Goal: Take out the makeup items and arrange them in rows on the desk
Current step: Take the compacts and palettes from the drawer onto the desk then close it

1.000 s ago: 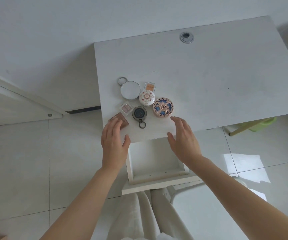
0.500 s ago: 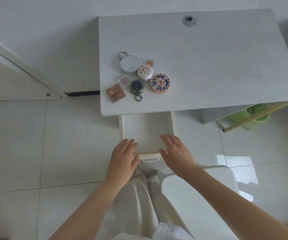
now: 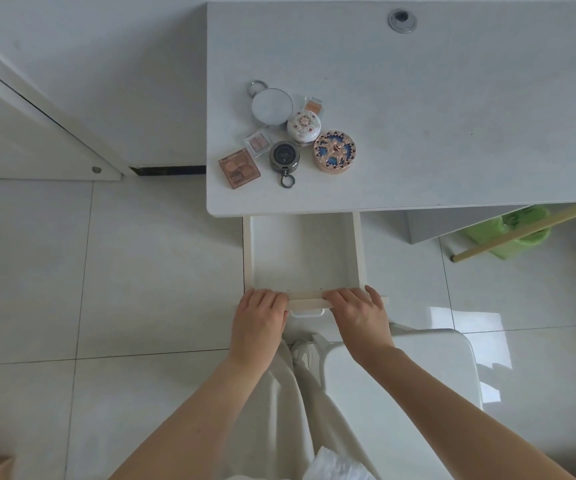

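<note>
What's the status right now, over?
Left hand and right hand both on the open drawer front. Seven makeup items clustered on the desk. Visible drawer part looks empty.

bright, even daylight | window glare on floor [image 3: 466, 327] | wide-angle edge bending | sharp

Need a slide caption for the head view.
Both hands on the open drawer's front edge; makeup items clustered on desk.
</note>
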